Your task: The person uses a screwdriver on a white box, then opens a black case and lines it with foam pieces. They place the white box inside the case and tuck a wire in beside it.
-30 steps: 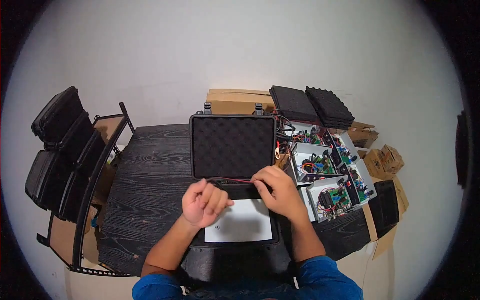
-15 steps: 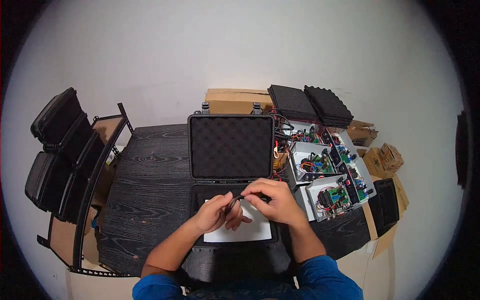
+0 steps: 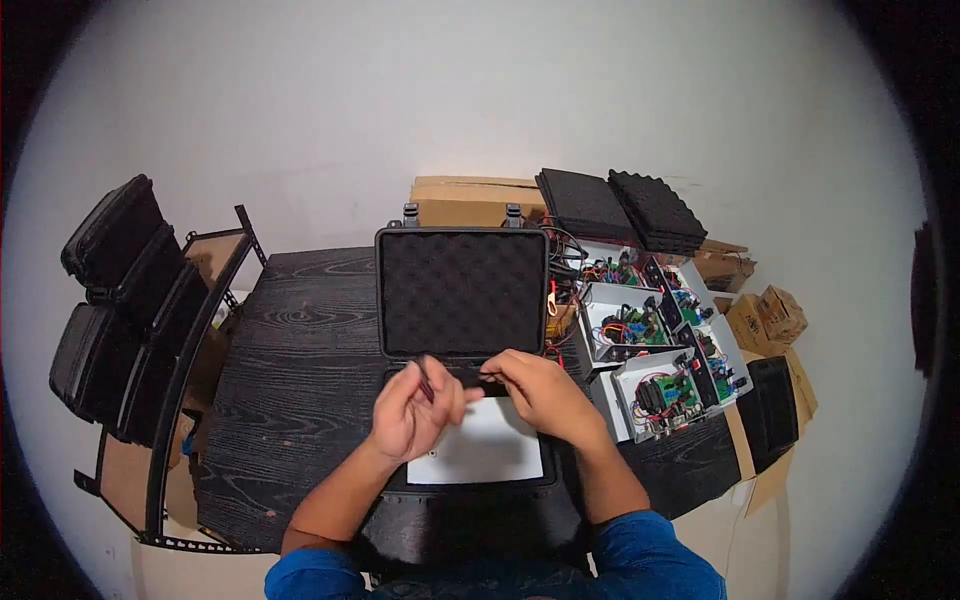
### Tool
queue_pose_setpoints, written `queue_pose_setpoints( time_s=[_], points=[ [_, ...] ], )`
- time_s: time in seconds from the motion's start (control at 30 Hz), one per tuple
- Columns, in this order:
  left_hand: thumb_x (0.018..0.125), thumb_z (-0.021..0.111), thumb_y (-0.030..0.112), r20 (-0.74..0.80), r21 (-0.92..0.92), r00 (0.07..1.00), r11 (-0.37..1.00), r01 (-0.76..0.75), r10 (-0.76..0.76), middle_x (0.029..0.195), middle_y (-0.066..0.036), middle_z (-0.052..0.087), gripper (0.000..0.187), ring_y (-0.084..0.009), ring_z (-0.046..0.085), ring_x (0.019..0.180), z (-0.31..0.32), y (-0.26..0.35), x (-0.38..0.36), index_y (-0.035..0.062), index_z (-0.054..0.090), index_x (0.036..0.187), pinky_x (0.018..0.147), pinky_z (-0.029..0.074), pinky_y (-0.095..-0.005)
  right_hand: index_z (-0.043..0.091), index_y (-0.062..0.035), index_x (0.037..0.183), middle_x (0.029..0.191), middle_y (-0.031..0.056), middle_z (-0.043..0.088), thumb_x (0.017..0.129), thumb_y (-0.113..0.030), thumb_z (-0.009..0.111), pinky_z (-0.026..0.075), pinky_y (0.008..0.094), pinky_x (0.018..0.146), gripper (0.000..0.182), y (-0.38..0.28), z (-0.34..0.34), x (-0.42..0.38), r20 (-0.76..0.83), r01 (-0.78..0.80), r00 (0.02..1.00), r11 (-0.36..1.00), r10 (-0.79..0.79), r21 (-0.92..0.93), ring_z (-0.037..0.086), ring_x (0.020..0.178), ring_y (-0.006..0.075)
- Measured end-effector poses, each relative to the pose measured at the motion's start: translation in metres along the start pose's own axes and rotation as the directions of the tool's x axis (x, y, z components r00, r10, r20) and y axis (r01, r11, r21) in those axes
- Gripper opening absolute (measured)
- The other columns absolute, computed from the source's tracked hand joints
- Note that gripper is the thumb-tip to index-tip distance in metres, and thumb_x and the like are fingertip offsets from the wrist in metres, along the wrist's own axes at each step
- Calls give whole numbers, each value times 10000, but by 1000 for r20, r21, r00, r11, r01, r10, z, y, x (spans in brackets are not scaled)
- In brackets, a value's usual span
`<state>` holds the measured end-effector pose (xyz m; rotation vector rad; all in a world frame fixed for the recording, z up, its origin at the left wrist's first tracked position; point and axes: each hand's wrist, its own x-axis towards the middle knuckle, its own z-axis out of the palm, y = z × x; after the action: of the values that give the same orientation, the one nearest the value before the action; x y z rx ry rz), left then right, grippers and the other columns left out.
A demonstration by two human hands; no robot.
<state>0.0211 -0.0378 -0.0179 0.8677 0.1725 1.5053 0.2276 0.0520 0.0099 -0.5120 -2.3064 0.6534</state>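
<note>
An open black hard case (image 3: 381,300) stands in front of me, its lid raised and lined with egg-crate foam (image 3: 463,295). A white panel (image 3: 490,445) lies in the lower half. Over the panel's left side, my left hand (image 3: 412,415) is raised palm up, its fingers curled around a thin black cable (image 3: 427,388). My right hand (image 3: 545,395) is to the right, back upward, with thumb and fingertips pinched on a dark strand, seemingly the same cable. Against the black case, the cable's run between the hands is hard to follow.
White housings with circuit boards and wires (image 3: 660,398) crowd the table's right side. Foam sheets (image 3: 655,210) are stacked behind them. Several black cases (image 3: 120,300) sit on a rack (image 3: 195,370) at left. Cardboard boxes (image 3: 778,315) stand at far right.
My left hand has risen and turned its palm more upward, moving away from my right hand. The right hand has shifted slightly up. The cable loop between them has come apart from view.
</note>
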Motion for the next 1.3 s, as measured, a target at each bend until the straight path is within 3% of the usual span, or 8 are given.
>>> queue_pose_setpoints(
  time_s=[0.2, 0.33, 0.43, 0.5, 0.67, 0.87, 1.2, 1.3],
  points=[
    [1174, 364, 358, -258, -99, 935, 956, -276, 243, 873, -62, 574, 350, -237, 601, 883, 4, 3, 11, 67, 547, 1243, 1184, 414, -459, 672, 2, 1063, 978, 158, 703, 1009, -36, 592, 558, 415, 843, 105, -5, -5, -3, 188, -14, 982, 998, 2, 62, 717, 950, 334],
    [1167, 396, 368, -321, 260, 901, 942, -213, 292, 1148, -134, 708, 392, -248, 663, 1129, -13, -9, 16, 18, 560, 1229, 1125, 458, -432, 668, -6, 1046, 947, 143, 690, 1044, -118, 583, 545, 396, 819, 140, -9, -3, -4, 301, -45, 953, 987, -3, 154, 704, 912, 306],
    [1165, 402, 335, -163, 739, 973, 673, 12, 161, 1120, -141, 714, 385, -223, 654, 1132, -10, -11, 15, 8, 601, 1207, 1085, 468, -388, 663, -17, 1032, 928, 126, 684, 1058, -151, 586, 531, 372, 792, 156, -10, -7, -5, 312, -96, 949, 980, 38, 172, 697, 885, 270],
    [1142, 394, 234, -34, 952, 996, 306, 6, 85, 1093, -140, 725, 358, -192, 680, 1032, -7, -12, 13, -26, 637, 1189, 983, 513, -344, 654, -16, 1024, 925, 144, 683, 1052, -164, 599, 536, 383, 800, 159, -13, -12, -6, 322, -129, 945, 969, 55, 212, 700, 892, 280],
    [1152, 291, 368, -90, 862, 950, 454, 224, -298, 886, -105, 713, 553, -193, 656, 834, -13, -13, 9, -13, 676, 1043, 778, 519, -355, 678, -18, 1022, 896, 114, 708, 1041, -155, 624, 521, 349, 740, 149, -25, -26, -7, 277, -134, 959, 952, 54, 277, 696, 820, 248],
    [1137, 320, 452, 27, 691, 825, 607, 392, -564, 753, -46, 650, 596, -139, 559, 631, -17, -12, 1, 33, 690, 930, 657, 441, -307, 739, -9, 1038, 912, 119, 715, 978, -135, 706, 533, 366, 728, 144, -17, -32, -8, 52, -33, 998, 999, 33, 4, 696, 822, 258],
    [1104, 347, 437, 128, 445, 895, 831, 334, -428, 728, -112, 648, 602, -159, 577, 605, -27, -10, -7, -4, 666, 845, 657, 486, -340, 704, 10, 1046, 941, 131, 691, 1047, -176, 597, 547, 401, 802, 214, 14, -19, -4, 213, 64, 972, 986, -97, 157, 696, 883, 318],
    [1111, 307, 462, 168, 257, 953, 945, 204, -251, 697, -114, 620, 634, -202, 610, 664, -24, -12, -8, 8, 639, 819, 727, 521, -365, 692, 7, 1043, 868, 79, 667, 1075, -165, 571, 523, 356, 781, 213, 8, -16, -3, 244, -92, 970, 955, 21, 281, 671, 833, 226]
  ],
)
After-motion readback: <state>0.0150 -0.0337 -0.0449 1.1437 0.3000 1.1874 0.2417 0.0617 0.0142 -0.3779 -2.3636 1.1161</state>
